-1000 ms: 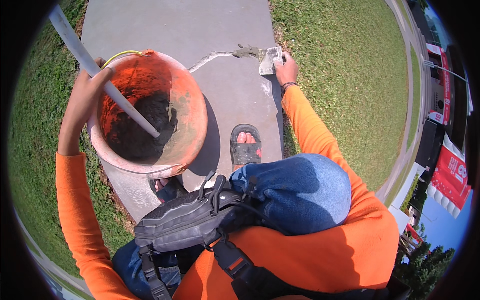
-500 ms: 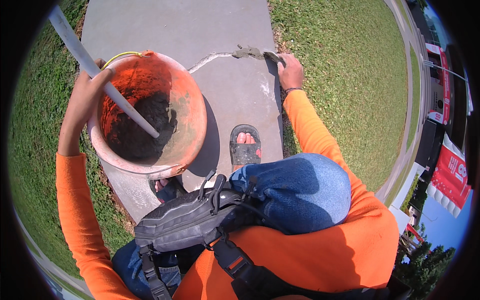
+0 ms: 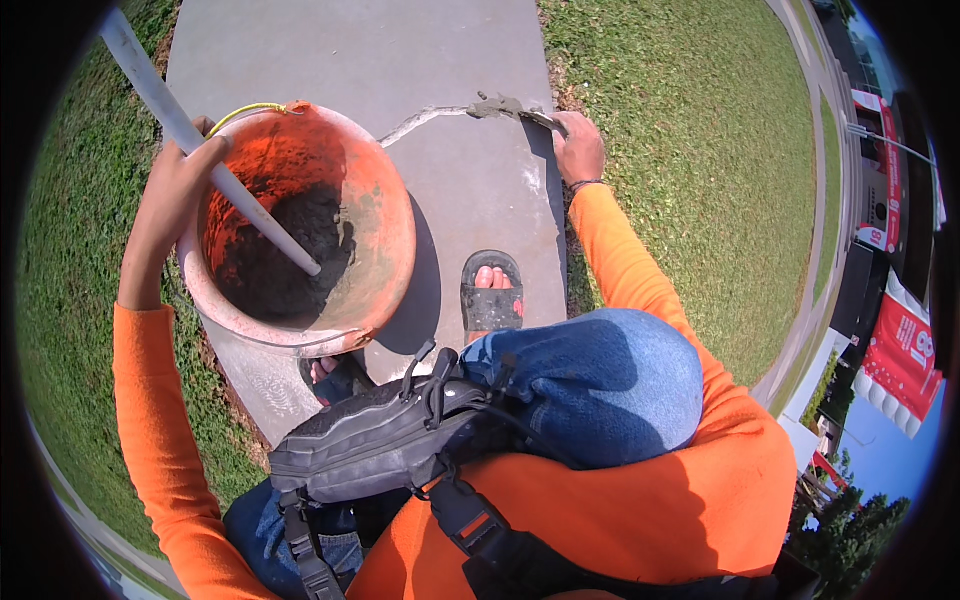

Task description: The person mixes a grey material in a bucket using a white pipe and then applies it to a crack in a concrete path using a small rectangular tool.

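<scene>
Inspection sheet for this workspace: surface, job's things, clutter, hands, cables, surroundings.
Surface: grey slab, sunlit, jagged crack running across.
Job's things: orange bucket holding grey mix; pale pole slanting into it; flat tool at mortar on the crack.
Clutter: brown debris along the slab's right edge.
Hands: left hand around the pole; right hand gripping the flat tool.
Cables: none identifiable; black straps.
Surroundings: grass both sides; red-and-white banners at right.
</scene>
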`<action>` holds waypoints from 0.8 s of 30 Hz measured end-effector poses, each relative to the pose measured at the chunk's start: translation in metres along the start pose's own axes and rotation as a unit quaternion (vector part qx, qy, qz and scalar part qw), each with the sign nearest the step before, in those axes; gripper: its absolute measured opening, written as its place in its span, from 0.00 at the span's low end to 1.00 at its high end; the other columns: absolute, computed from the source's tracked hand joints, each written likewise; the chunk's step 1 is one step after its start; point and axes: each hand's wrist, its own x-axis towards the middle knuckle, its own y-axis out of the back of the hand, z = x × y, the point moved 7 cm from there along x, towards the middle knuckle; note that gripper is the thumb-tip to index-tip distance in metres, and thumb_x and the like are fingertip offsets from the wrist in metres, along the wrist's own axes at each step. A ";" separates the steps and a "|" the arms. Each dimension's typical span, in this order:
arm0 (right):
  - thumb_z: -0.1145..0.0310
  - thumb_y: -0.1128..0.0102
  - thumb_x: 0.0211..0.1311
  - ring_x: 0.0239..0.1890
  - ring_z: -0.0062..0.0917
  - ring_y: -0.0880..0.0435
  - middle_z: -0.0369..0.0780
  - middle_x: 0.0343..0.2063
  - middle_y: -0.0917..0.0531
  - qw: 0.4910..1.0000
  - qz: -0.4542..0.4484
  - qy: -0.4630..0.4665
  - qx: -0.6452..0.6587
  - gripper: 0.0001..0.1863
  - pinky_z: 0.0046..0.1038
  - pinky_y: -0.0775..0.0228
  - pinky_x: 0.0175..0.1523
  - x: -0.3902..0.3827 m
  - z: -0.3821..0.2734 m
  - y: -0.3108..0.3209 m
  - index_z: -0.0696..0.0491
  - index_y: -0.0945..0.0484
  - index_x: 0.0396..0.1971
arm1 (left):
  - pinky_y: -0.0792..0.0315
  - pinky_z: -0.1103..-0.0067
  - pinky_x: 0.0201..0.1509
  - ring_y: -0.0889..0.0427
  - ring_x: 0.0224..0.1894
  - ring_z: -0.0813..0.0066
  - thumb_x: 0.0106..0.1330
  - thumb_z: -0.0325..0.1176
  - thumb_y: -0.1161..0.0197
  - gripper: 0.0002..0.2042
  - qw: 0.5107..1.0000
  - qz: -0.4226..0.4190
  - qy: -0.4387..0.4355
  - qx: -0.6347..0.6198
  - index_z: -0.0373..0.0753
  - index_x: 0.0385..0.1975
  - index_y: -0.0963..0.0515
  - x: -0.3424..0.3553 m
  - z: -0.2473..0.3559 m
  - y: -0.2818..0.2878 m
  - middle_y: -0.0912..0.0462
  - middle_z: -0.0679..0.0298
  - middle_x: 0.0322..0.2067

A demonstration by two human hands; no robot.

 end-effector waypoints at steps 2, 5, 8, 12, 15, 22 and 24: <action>0.76 0.34 0.51 0.46 0.37 0.20 0.38 0.42 0.17 1.000 0.015 0.000 0.013 0.15 0.37 0.28 0.55 0.001 -0.001 0.000 0.49 0.18 0.42 | 0.34 0.76 0.39 0.32 0.33 0.76 0.64 0.45 0.43 0.18 1.000 0.004 -0.001 0.005 0.32 0.33 0.27 0.000 0.003 0.000 0.31 0.65 0.27; 0.75 0.34 0.51 0.47 0.36 0.20 0.38 0.41 0.17 0.998 0.059 -0.031 0.006 0.15 0.37 0.29 0.55 0.002 0.002 0.007 0.48 0.18 0.41 | 0.34 0.76 0.39 0.31 0.33 0.76 0.64 0.46 0.43 0.18 1.000 0.009 -0.001 0.008 0.31 0.33 0.27 -0.001 0.001 0.000 0.30 0.64 0.27; 0.74 0.34 0.51 0.48 0.35 0.21 0.37 0.42 0.18 0.997 0.044 -0.044 -0.050 0.15 0.37 0.30 0.56 0.000 0.006 0.004 0.47 0.18 0.41 | 0.33 0.76 0.40 0.31 0.33 0.75 0.64 0.46 0.43 0.19 1.000 0.003 0.000 0.003 0.31 0.33 0.27 0.000 0.000 0.001 0.30 0.64 0.27; 0.73 0.34 0.52 0.49 0.33 0.21 0.35 0.42 0.18 0.999 0.017 -0.031 -0.023 0.15 0.38 0.31 0.56 0.000 0.003 -0.004 0.45 0.18 0.42 | 0.33 0.76 0.40 0.31 0.33 0.75 0.64 0.46 0.44 0.19 1.000 -0.010 0.002 -0.001 0.31 0.33 0.27 0.001 0.000 -0.001 0.30 0.64 0.27; 0.72 0.34 0.52 0.49 0.34 0.21 0.35 0.41 0.18 0.998 0.044 -0.038 -0.022 0.15 0.38 0.31 0.56 0.003 0.001 0.001 0.46 0.18 0.42 | 0.33 0.76 0.40 0.31 0.33 0.75 0.64 0.46 0.43 0.19 1.000 -0.015 0.005 0.021 0.31 0.33 0.27 0.000 0.002 0.001 0.30 0.64 0.27; 0.73 0.36 0.53 0.47 0.38 0.20 0.39 0.40 0.17 0.997 0.060 -0.022 0.032 0.13 0.36 0.28 0.54 0.001 0.003 0.002 0.48 0.17 0.41 | 0.33 0.76 0.40 0.31 0.32 0.75 0.64 0.45 0.44 0.19 1.000 -0.009 0.003 0.005 0.31 0.34 0.27 0.000 0.003 0.000 0.29 0.64 0.26; 0.73 0.36 0.54 0.44 0.39 0.18 0.41 0.39 0.16 0.994 0.081 -0.060 0.052 0.12 0.36 0.27 0.52 0.004 0.007 0.005 0.49 0.17 0.41 | 0.33 0.76 0.39 0.31 0.32 0.75 0.64 0.45 0.44 0.18 1.000 -0.017 0.011 0.011 0.31 0.33 0.27 0.001 0.000 0.000 0.30 0.64 0.26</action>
